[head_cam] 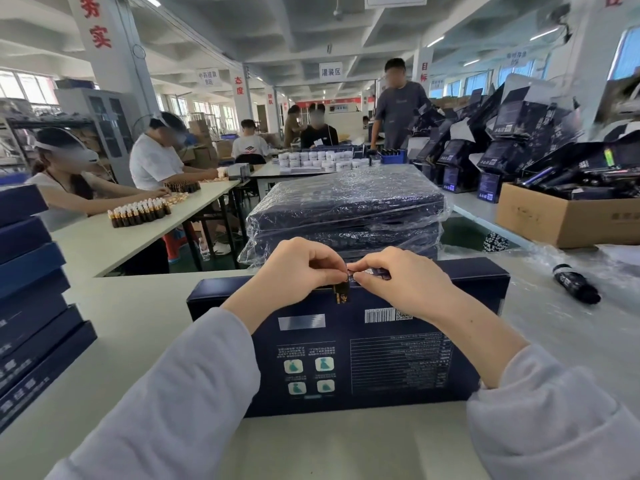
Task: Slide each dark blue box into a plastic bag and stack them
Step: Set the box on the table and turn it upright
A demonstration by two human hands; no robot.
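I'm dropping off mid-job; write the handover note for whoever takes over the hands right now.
Left grip: pinches the label at the dark blue box's far edge.
Right grip: pinches it too, fingertips meeting the left's.
Box: flat on the table, unbagged.
Done: bagged stack behind it.
Left: bag this box, stack it, then the bare boxes piled at left.

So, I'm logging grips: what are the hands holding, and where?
A small dark, gold-printed sticker at the far edge of the dark blue box: the left hand pinches its top, the right hand pinches its upper right corner.
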